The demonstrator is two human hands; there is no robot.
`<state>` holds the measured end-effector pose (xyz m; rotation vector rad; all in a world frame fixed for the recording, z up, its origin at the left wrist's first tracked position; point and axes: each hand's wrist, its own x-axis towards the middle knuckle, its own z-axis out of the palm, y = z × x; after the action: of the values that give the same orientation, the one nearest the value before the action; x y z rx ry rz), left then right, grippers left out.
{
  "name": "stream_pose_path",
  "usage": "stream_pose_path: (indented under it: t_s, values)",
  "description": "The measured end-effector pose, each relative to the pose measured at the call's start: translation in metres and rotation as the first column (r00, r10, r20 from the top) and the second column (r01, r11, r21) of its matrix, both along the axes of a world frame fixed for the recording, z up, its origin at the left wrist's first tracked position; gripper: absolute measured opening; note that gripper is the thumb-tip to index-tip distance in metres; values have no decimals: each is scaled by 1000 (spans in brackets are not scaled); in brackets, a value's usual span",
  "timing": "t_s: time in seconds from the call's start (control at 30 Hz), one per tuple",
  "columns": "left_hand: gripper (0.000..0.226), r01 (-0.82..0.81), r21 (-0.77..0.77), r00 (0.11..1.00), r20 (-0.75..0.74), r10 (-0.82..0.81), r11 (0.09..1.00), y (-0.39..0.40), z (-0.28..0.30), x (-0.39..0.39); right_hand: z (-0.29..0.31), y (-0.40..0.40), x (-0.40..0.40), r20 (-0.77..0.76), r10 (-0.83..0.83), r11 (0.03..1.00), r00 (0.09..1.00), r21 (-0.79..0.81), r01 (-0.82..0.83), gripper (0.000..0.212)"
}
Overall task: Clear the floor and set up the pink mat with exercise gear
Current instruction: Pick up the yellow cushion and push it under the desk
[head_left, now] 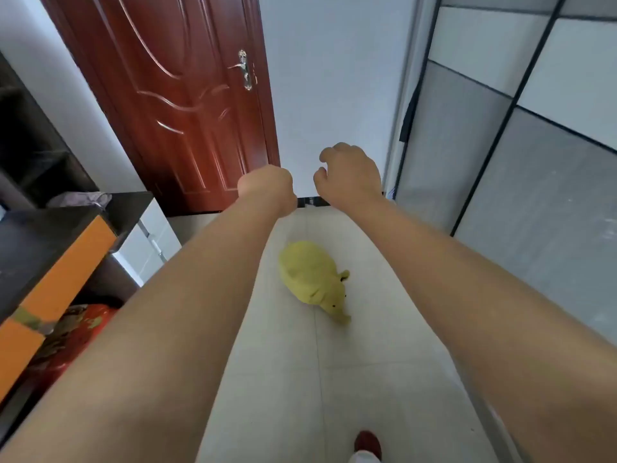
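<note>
A yellow plush toy (pixel 314 280) lies on the pale tiled floor (pixel 287 379) between my outstretched forearms. My left hand (pixel 267 188) is held out in front of me, fingers curled into a fist with nothing visible in it. My right hand (pixel 350 177) is beside it, fingers bent downward and loosely curled, empty. Both hands hover well above the toy and farther away than it. No pink mat or exercise gear shows in this view.
A dark red wooden door (pixel 180 95) stands shut ahead on the left. A dark cabinet with an orange edge (pixel 63 272) and white drawers (pixel 147 242) line the left side. Grey sliding wardrobe panels (pixel 521 145) run along the right. My red shoe (pixel 367 444) shows at the bottom.
</note>
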<state>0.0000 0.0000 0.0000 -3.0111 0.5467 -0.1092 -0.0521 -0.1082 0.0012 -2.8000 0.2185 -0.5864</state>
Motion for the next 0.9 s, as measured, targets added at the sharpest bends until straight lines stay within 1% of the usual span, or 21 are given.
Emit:
stream_pose_path:
  t_s: [0.03,0.07,0.13,0.23,0.37,0.5,0.63,0.7,0.8,0.9]
  values:
    - [29,-6,30,998,-59,8,1000,-6,-5,11,-7,-4,13,-47,-10,1000,999,16,11,34]
    - [30,-6,39,996,-89,10,999,-11,-15,25,-17,-13,28,-38,-14,1000,999,26,15,34]
    - [30,-17,66,989,-142,27,998,-25,-38,59,-41,-32,64,-76,-16,998,997,52,20,33]
    - [32,-39,70,967,-250,55,997,-50,-63,114,-68,-67,122,-123,-11,994,992,103,24,31]
    - [33,-81,74,936,-336,101,994,-79,-99,181,-107,-113,191,-212,-39,990,976,125,66,32]
    - [33,-88,77,887,-449,113,993,-94,-141,232,-150,-142,245,-309,-67,978,949,170,124,29]
    - [34,-117,103,824,-546,154,988,-96,-198,293,-203,-157,305,-432,-49,965,901,213,154,28]
    - [34,-138,118,779,-600,182,983,-98,-232,333,-236,-168,336,-495,-58,954,867,230,195,27]
    - [33,-148,126,710,-677,194,981,-99,-277,389,-283,-186,374,-643,-102,935,759,198,293,27]
    - [34,-145,119,670,-718,186,982,-103,-321,452,-332,-200,421,-750,-134,909,648,167,382,27]
